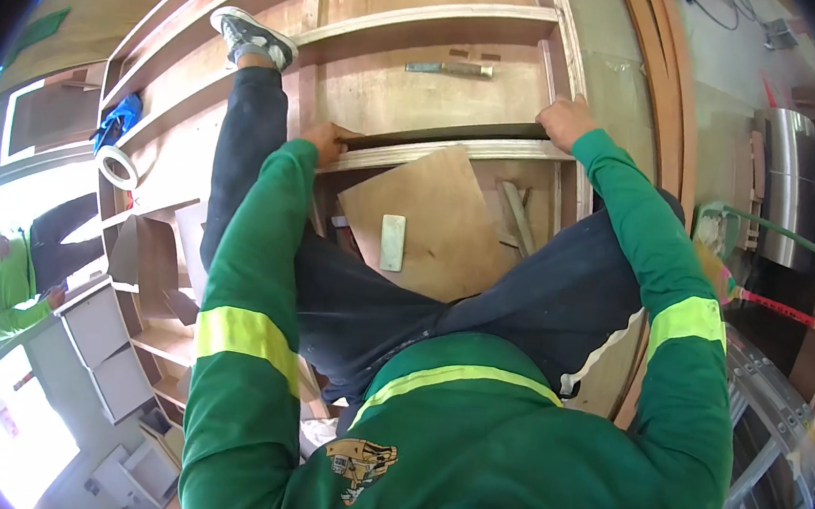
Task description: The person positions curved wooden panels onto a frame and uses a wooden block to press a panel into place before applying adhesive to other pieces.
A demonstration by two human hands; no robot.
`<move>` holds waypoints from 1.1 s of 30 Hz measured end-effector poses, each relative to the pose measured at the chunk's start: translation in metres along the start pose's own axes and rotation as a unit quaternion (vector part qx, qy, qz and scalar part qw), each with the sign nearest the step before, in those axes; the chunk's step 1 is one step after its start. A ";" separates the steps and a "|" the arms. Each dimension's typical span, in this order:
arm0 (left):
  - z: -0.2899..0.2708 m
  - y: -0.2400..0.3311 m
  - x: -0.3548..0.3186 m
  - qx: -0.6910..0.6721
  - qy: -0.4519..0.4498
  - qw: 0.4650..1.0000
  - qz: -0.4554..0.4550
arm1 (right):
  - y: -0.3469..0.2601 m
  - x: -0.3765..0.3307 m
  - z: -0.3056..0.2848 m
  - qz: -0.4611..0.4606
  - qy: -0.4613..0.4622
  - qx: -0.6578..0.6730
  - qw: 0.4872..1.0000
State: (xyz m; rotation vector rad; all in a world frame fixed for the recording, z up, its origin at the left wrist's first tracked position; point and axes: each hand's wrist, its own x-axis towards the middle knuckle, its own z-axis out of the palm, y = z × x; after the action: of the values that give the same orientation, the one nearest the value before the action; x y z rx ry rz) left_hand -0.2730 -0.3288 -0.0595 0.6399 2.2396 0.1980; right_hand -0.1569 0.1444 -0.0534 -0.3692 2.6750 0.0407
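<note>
A long dark thin strip point(458, 134) lies along the pale plywood edge point(467, 149) of a shelf divider in a big wooden frame. At its left end my left hand point(325, 143) is closed, fingers pinching the strip. My right hand point(566, 124) grips the other end, close to the frame's side board. Beyond the strip, a tool that looks like a chisel point(450, 67) rests on the back panel. On the near side sit a loose plywood piece point(432, 198) and, on top of it, a whitish rectangular block point(392, 243). Short wood offcuts point(519, 218) lie beside it.
My shoe point(252, 35) is inside the frame at upper left. A tape roll point(118, 168) and a blue object point(119, 122) are on the frame's left side. Another person point(8, 280) in bright green is at far left. A metal ladder point(772, 447) and a shiny cylinder point(791, 188) stand right.
</note>
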 end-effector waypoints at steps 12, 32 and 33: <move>0.011 0.045 0.008 -0.155 -0.114 0.981 -0.025 | -0.016 -0.018 -0.041 0.020 -0.199 -0.013 0.980; 0.045 0.220 0.133 -0.301 -0.323 0.879 0.178 | -0.062 -0.047 -0.008 0.034 0.060 0.153 0.986; 0.046 0.222 0.135 -0.290 -0.316 0.886 0.179 | -0.062 -0.052 -0.014 0.034 0.067 0.126 0.989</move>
State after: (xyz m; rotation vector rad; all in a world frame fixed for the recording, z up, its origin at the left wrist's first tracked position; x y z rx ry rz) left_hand -0.2310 -0.0717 -0.1041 0.6540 1.3218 0.7057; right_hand -0.1014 0.0962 -0.0169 -0.2063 2.7800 -0.3105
